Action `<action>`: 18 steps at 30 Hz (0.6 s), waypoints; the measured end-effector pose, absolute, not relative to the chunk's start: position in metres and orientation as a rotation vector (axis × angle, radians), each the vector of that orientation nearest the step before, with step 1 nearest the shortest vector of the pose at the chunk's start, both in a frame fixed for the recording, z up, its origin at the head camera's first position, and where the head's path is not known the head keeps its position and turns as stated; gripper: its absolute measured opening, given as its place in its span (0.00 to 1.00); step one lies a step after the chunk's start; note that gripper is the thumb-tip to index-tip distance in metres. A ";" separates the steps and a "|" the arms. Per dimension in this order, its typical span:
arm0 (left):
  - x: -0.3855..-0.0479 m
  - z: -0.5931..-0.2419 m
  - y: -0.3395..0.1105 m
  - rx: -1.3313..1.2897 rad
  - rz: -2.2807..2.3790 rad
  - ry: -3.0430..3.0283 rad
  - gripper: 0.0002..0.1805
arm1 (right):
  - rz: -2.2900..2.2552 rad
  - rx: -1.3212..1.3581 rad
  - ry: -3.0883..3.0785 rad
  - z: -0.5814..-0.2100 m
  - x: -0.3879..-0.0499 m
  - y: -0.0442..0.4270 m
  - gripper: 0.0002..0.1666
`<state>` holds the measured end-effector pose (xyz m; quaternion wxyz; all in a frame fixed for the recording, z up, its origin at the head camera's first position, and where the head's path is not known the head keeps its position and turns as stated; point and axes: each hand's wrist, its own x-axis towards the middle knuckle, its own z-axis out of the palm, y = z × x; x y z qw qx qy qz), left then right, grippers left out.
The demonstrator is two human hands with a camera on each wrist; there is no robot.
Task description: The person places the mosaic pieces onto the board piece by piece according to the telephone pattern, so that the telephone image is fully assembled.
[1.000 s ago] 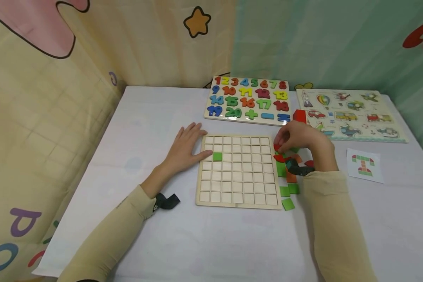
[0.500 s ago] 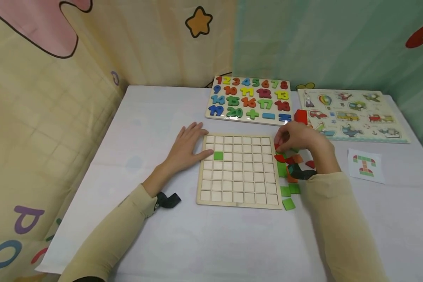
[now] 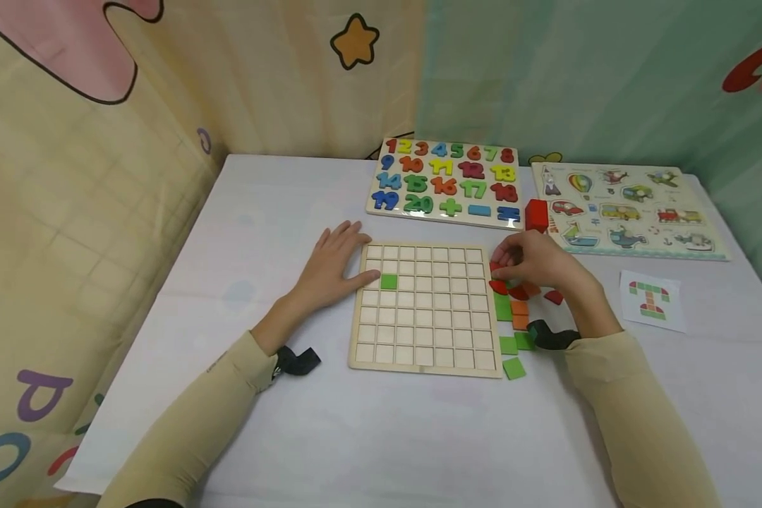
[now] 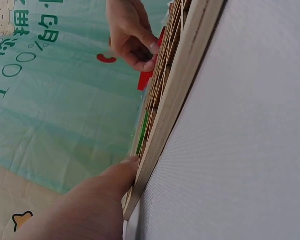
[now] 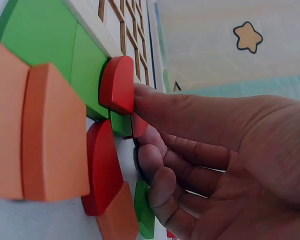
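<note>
My left hand [image 3: 333, 268] rests with spread fingers at the left edge of a wooden grid board [image 3: 353, 317], its thumb touching the rim beside a green square tile [image 3: 389, 281] set in one cell. Off the board's right side, my right hand [image 3: 533, 259] pinches a red quarter-circle tile [image 5: 138, 125] between thumb and index finger; the fingers partly hide it. Another red quarter-circle tile [image 5: 117, 85] lies by the thumb tip. Below the hand are loose green tiles [image 3: 503, 308], orange tiles [image 3: 519, 315] and more red tiles [image 3: 553, 297].
A number puzzle board [image 3: 444, 185] and a vehicle picture puzzle [image 3: 631, 212] lie at the back of the table. A red block [image 3: 536, 214] stands between them. A small pattern card [image 3: 652, 300] lies to the right. Printed curtains [image 3: 279, 85] surround the table.
My right hand stays by the red tiles, while its wrist and forearm have shifted slightly right and nearer, uncovering the orange tiles. The left hand has not moved on the board.
</note>
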<state>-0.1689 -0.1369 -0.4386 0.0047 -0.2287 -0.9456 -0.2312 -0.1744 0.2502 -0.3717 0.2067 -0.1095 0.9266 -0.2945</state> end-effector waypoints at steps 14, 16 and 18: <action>-0.168 -0.437 -0.140 -0.703 -0.721 -2.960 0.38 | -0.962 -0.373 2.603 -0.366 -0.174 0.252 0.12; -0.168 -0.438 -0.140 -0.704 -0.727 -2.959 0.39 | -0.998 -0.390 2.621 -0.363 -0.171 0.246 0.11; -0.168 -0.439 -0.138 -0.713 -0.742 -2.956 0.39 | -1.029 -0.390 2.643 -0.362 -0.168 0.238 0.11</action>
